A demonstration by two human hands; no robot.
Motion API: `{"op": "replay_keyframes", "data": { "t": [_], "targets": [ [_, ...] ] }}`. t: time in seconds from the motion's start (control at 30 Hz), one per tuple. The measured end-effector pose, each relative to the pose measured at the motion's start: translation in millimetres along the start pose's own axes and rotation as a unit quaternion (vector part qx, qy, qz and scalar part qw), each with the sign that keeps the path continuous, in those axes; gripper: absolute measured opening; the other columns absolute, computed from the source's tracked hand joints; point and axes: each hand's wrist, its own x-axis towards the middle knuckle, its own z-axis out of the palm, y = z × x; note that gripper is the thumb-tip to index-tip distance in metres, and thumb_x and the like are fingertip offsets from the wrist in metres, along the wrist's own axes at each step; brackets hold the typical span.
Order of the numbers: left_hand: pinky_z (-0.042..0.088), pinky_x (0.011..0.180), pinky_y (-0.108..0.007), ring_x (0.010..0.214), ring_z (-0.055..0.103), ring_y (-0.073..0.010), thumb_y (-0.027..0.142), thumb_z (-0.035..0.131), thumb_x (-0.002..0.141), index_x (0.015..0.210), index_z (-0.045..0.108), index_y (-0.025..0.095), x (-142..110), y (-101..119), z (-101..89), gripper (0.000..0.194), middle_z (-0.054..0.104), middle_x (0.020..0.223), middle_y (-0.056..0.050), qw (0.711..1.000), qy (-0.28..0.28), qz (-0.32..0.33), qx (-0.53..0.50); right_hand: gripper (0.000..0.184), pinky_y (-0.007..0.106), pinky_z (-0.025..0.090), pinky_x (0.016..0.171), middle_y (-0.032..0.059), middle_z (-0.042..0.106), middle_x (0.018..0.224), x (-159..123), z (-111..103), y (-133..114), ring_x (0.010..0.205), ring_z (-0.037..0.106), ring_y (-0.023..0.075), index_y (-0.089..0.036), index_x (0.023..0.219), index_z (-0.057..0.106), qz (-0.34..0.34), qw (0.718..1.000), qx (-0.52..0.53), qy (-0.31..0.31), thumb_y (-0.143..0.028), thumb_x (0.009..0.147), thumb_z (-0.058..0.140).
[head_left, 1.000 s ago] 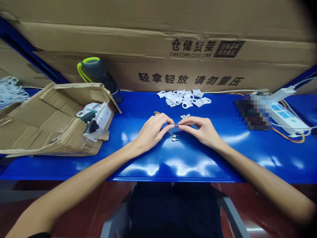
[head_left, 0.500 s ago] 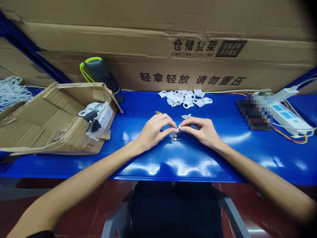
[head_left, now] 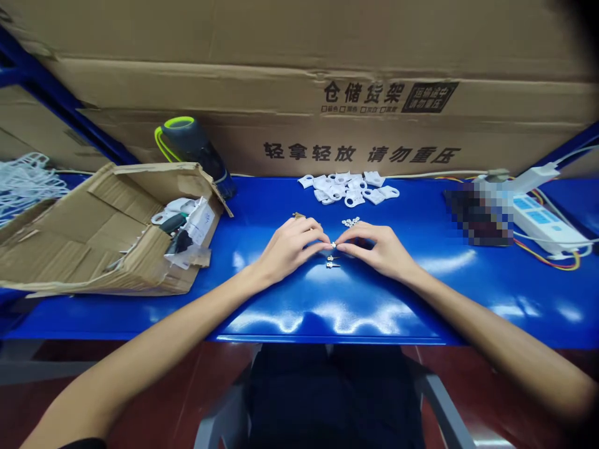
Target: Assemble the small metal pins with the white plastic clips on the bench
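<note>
My left hand (head_left: 290, 247) and my right hand (head_left: 377, 248) meet fingertip to fingertip over the blue table (head_left: 327, 299). Both pinch one tiny metal part (head_left: 333, 245) between thumb and forefinger. Just below the fingertips two small screw-like pieces (head_left: 332, 262) lie on the table. A little cluster of small white bits (head_left: 350, 221) sits just beyond my right hand. Behind my left hand a brass-coloured piece (head_left: 298, 216) peeks out. Farther back lies a pile of white plastic clips (head_left: 349, 188).
An open, crumpled cardboard box (head_left: 93, 227) with white and black parts stands at the left. Behind it leans a dark bottle with a green rim (head_left: 194, 149). A white power strip (head_left: 543, 221) with cables lies at the right. Large cardboard cartons (head_left: 327, 81) wall off the back.
The hands have drawn closer together, fingertips now touching around the small part. The view has shifted slightly; nothing else on the table has moved.
</note>
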Motion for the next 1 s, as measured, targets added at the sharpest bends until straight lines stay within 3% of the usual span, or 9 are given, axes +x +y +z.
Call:
{"op": "replay_keyframes", "data": {
  "t": [0.33, 0.6, 0.83, 1.0],
  "targets": [
    [0.043, 0.091, -0.036, 0.107, 0.068, -0.0222, 0.040, 0.054, 0.116, 0.108, 0.078, 0.021, -1, -3, -0.1, 0.032, 0.079, 0.113, -0.006, 0.994, -0.044, 0.018, 0.095, 0.019, 0.046, 0.055, 0.096, 0.0084, 0.078, 0.104, 0, 10, 14, 0.101, 0.070, 0.0273, -0.024, 0.099, 0.080, -0.036, 0.995, -0.089, -0.028, -0.037, 0.105, 0.067],
    [0.048, 0.096, -0.037, 0.119, 0.069, -0.0237, 0.044, 0.055, 0.115, 0.116, 0.080, 0.024, -2, -6, 2.4, 0.032, 0.078, 0.118, -0.007, 0.996, -0.060, 0.002, 0.069, 0.018, 0.044, 0.056, 0.092, 0.0068, 0.078, 0.100, 0, 11, 12, 0.098, 0.070, 0.0263, -0.026, 0.098, 0.079, -0.043, 0.994, -0.096, -0.008, -0.037, 0.105, 0.066],
    [0.047, 0.091, -0.037, 0.107, 0.069, -0.0223, 0.042, 0.050, 0.117, 0.115, 0.077, 0.022, 0, 2, 1.6, 0.034, 0.077, 0.114, -0.007, 0.995, -0.045, 0.022, 0.084, 0.021, 0.041, 0.054, 0.087, 0.0048, 0.077, 0.094, -1, 10, 4, 0.089, 0.068, 0.0246, -0.026, 0.099, 0.076, -0.057, 0.995, -0.075, 0.014, -0.041, 0.107, 0.065],
    [0.046, 0.089, -0.037, 0.107, 0.068, -0.0229, 0.037, 0.046, 0.118, 0.118, 0.075, 0.020, 1, 8, -0.8, 0.034, 0.077, 0.115, -0.007, 0.993, -0.044, 0.016, 0.104, 0.018, 0.041, 0.057, 0.087, 0.0053, 0.080, 0.097, 0, 10, 3, 0.087, 0.070, 0.0241, -0.026, 0.104, 0.078, -0.031, 0.997, -0.062, 0.017, -0.041, 0.104, 0.068]
  ]
}}
